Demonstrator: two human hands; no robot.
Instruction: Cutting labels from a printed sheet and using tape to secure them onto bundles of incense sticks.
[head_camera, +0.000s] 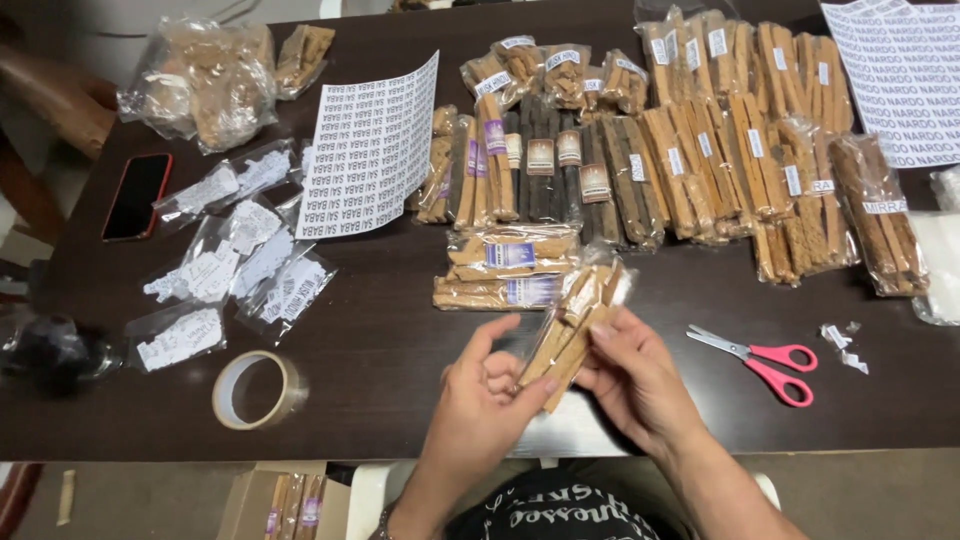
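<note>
Over dark table (400, 340), both hands (560, 385) pinch one clear stick packet (575, 325).

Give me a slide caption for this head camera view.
Both hands, left hand and right hand, hold a clear packet of tan sticks above a dark table.
</note>
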